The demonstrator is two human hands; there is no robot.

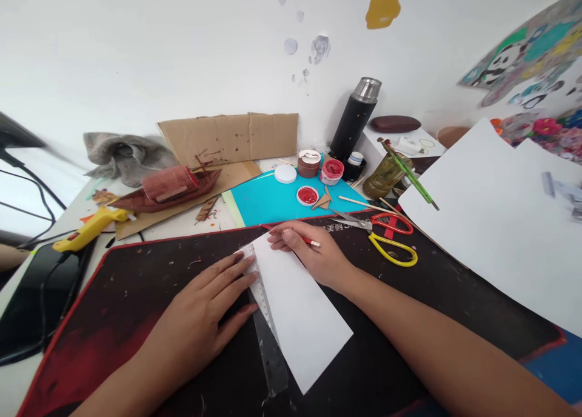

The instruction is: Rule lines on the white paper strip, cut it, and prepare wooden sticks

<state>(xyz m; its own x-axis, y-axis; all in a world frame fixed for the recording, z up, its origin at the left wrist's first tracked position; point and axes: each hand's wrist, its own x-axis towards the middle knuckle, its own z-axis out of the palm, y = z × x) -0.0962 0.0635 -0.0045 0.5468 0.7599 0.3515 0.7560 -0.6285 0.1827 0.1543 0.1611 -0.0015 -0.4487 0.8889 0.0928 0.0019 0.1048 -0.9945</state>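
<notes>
Holding a pencil (313, 242), the right hand (307, 256) is at the paper's (305, 314) far end. Left hand (207, 305), spread, touches the ruler (265, 331) lengthwise alongside.

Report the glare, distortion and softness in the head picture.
Head view: the white wall looks bright; head view: the flask's steel cap carries shiny highlights; head view: the panda poster seems stretched toward the right edge; head view: the clear ruler's fine markings are too indistinct to read.
</notes>
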